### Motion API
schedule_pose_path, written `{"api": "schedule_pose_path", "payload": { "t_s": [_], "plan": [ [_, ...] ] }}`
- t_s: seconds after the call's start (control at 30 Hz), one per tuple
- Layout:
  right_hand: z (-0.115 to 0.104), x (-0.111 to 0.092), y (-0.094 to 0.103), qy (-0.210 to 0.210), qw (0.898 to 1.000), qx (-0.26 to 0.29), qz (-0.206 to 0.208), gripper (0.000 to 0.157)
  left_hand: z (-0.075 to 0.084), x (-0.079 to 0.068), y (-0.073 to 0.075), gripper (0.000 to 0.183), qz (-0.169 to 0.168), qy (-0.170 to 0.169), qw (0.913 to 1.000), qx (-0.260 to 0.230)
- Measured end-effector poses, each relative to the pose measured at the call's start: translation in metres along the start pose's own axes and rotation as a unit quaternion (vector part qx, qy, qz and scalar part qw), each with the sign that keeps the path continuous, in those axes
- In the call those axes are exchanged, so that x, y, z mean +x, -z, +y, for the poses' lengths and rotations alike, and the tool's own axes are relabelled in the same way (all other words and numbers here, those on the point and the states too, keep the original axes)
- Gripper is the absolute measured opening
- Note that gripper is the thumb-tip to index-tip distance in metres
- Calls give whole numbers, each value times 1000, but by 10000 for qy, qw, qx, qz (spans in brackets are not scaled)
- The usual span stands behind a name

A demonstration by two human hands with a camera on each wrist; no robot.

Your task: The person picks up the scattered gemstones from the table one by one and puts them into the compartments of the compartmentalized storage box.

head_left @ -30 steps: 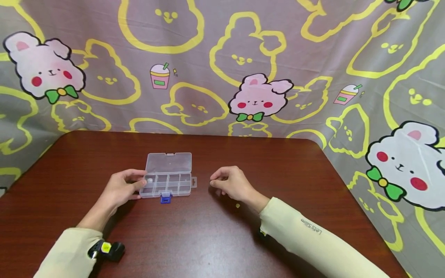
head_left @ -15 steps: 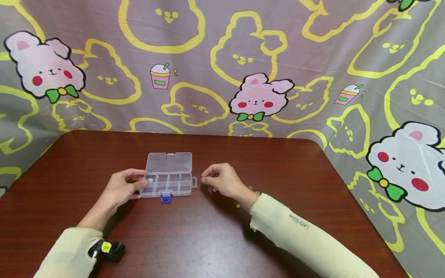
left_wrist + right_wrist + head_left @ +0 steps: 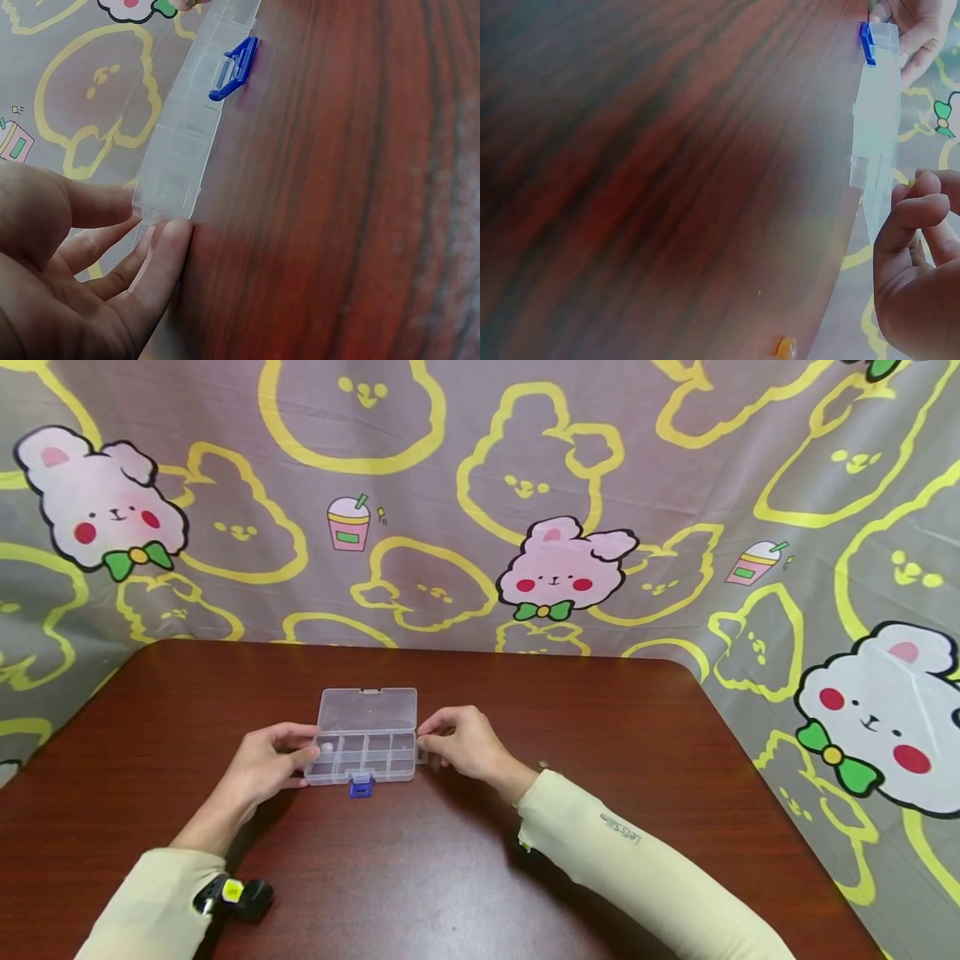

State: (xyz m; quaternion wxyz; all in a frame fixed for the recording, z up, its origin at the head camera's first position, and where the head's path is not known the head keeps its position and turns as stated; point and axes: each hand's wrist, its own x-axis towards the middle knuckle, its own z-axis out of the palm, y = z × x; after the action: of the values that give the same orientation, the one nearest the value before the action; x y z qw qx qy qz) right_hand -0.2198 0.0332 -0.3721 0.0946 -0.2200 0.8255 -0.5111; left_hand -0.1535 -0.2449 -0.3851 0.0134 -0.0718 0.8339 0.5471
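A clear plastic compartment box (image 3: 378, 764) lies on the table with its lid (image 3: 367, 710) laid back and its blue latch (image 3: 362, 787) hanging at the front. My left hand (image 3: 262, 768) grips the box's left end between thumb and fingers. In the back left compartment sits a small round whitish thing (image 3: 327, 747). My right hand (image 3: 468, 747) is at the box's right end, thumb and forefinger pinched together beside the hanging tab. A tiny yellowish piece (image 3: 911, 182) shows at those fingertips; its kind is too small to tell.
A small orange-yellow piece (image 3: 786, 348) rests on the brown table (image 3: 420, 877) near the right wrist. Another small piece (image 3: 543, 765) shows just behind the right sleeve. A patterned cloth (image 3: 420, 510) hangs behind the table.
My right hand has moved left from beside the box to its right end, fingertips still pinched. The left hand keeps its grip, and the box stays in place.
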Motion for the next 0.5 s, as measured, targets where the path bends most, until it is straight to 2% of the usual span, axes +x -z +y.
{"api": "schedule_pose_path", "payload": {
  "t_s": [0.5],
  "plan": [
    [-10, 13, -17, 104, 9995, -275, -80, 3, 0, 0, -1, 37, 15, -53, 10000, 17]
  ]
}}
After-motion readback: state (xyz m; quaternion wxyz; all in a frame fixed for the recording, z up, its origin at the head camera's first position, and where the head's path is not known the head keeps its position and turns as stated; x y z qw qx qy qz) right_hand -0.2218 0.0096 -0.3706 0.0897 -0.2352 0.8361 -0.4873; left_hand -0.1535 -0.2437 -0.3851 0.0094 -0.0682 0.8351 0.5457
